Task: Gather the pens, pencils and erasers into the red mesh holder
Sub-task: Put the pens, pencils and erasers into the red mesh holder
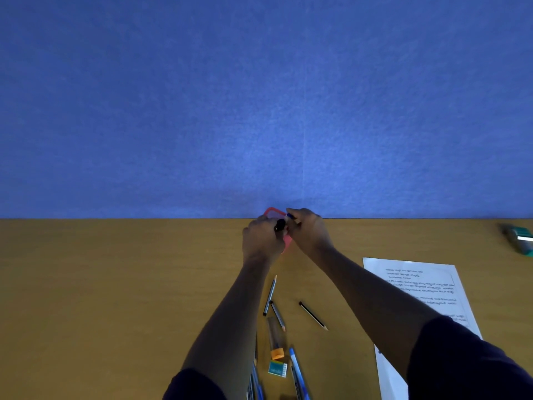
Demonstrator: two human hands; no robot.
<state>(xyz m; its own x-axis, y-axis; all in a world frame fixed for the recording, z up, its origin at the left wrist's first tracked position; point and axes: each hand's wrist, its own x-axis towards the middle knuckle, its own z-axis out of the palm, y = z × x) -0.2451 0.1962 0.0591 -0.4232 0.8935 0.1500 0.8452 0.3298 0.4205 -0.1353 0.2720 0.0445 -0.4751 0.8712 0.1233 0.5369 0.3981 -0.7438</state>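
The red mesh holder (272, 212) stands at the far edge of the desk against the blue wall, mostly hidden behind both hands. My left hand (263, 237) is closed on a black pen (279, 225) at the holder's left side. My right hand (309, 230) grips a blue pen (289, 216) at the holder's rim. Nearer me lie three pencils (270, 294) (278, 315) (313, 316), a clear tube with an orange cap (275, 342), a small green-sleeved eraser (277, 368) and several blue pens (297, 370).
A printed paper sheet (415, 287) lies to the right, partly under my right forearm. A green and grey object (518, 237) sits at the far right desk edge. The blue wall (259, 111) closes off the back of the wooden desk (115, 284).
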